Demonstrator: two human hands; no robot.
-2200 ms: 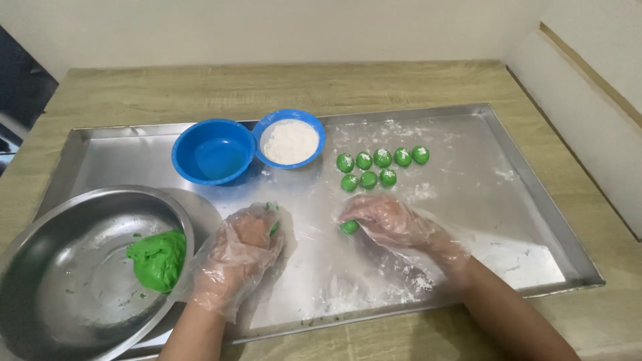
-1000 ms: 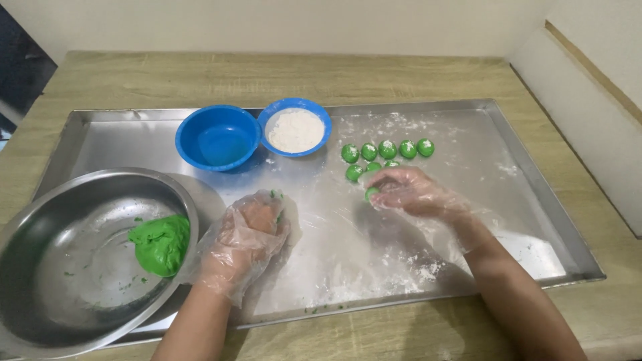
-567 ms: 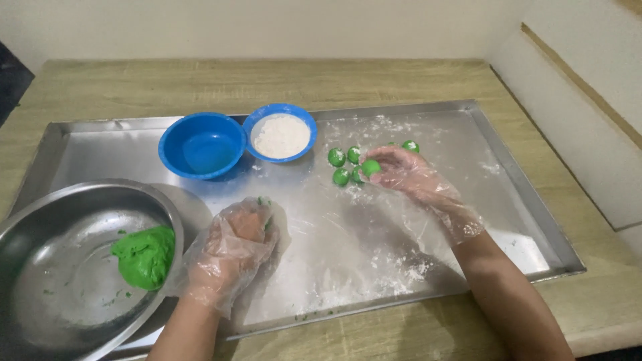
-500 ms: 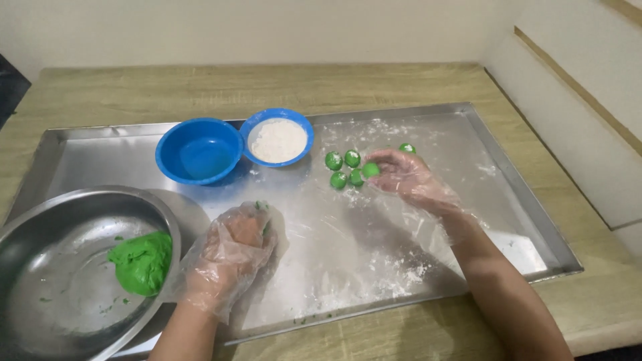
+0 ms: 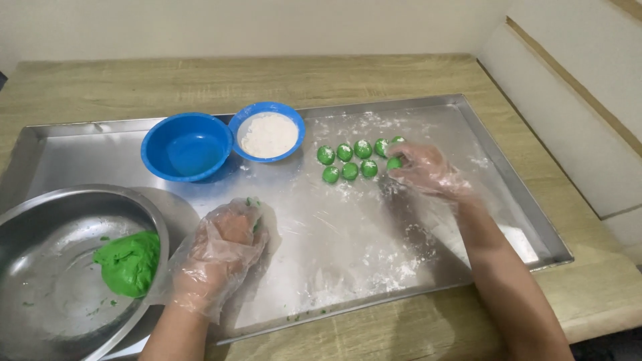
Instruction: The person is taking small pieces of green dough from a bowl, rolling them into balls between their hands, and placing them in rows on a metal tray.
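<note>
Small glossy green dough balls [image 5: 348,162] sit clustered; right hand [image 5: 425,170] pinches one (gloved), left hand [image 5: 224,244] curls loosely over floured tray [image 5: 348,247], open metal around.

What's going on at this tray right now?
A person in thin plastic gloves works green dough on a floured metal tray. The right hand sets a small green ball beside the two rows of dough balls. The left hand rests on the tray with bits of green dough in its grip. A lump of green dough sits in the steel bowl; a blue bowl of flour and an empty-looking blue bowl stand behind.
</note>
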